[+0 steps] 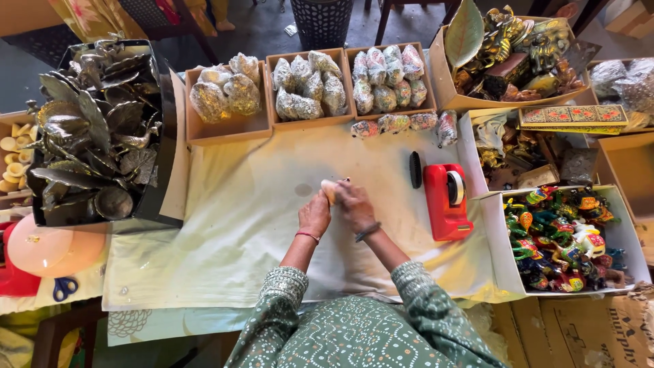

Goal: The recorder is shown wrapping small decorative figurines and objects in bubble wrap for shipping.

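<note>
Gripping small pale rounded object [328,190]: left hand [314,215], right hand [354,206], fingers closed, over cream cloth [231,225].

I see a glossy red plastic tape dispenser [446,201] on matt cream cloth [238,225], beside dull metal leaf trays [95,136] and cardboard boxes [228,128].

Grey floor [266,31] beyond table, black mesh bin [321,20], dark chair legs [381,20], pale cloth [231,225] over table, daylight.
</note>
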